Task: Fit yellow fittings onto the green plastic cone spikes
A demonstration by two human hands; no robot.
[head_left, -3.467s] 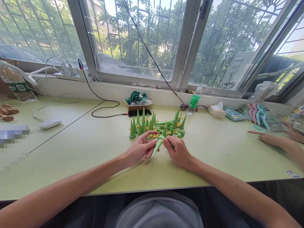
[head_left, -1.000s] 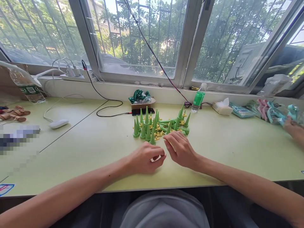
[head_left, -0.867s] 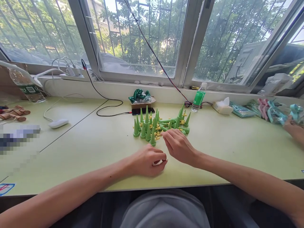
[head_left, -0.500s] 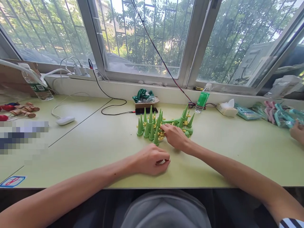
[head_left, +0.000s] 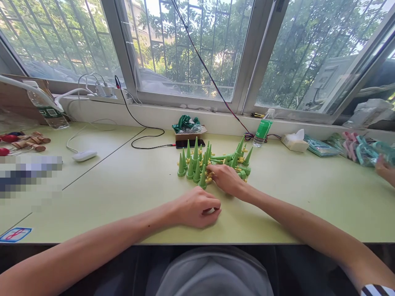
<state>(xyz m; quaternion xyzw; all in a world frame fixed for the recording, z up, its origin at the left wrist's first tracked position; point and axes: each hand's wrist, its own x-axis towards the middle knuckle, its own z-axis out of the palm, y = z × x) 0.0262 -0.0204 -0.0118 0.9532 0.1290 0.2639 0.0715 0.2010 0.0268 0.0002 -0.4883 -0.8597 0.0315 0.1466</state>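
My left hand (head_left: pixel 197 207) rests on the table near its front edge, fingers curled and thumb meeting the index finger. Whatever its closed fingers may hold is hidden. My right hand (head_left: pixel 226 179) reaches into a group of green plastic pieces, its fingers pinched together at the small yellow pieces (head_left: pixel 209 179). What those fingertips grip is too small to make out. Several pointed green cones (head_left: pixel 196 172) stand upright just left of that hand. Behind and to its right lie more green parts (head_left: pixel 246 169), some tilted or lying on their sides, with yellow bits among them.
Behind the green pieces lie a black phone (head_left: pixel 190 144) on a cable and a small cardboard box (head_left: pixel 189 135). A bottle (head_left: pixel 263 129) and a tissue pack (head_left: pixel 295 142) stand farther right. Another person's hand (head_left: pixel 385 168) touches wrapped items at the right edge.
My right hand has shifted slightly left and down among the green and yellow pieces. My left hand stays put. The other person's hand has moved a little.
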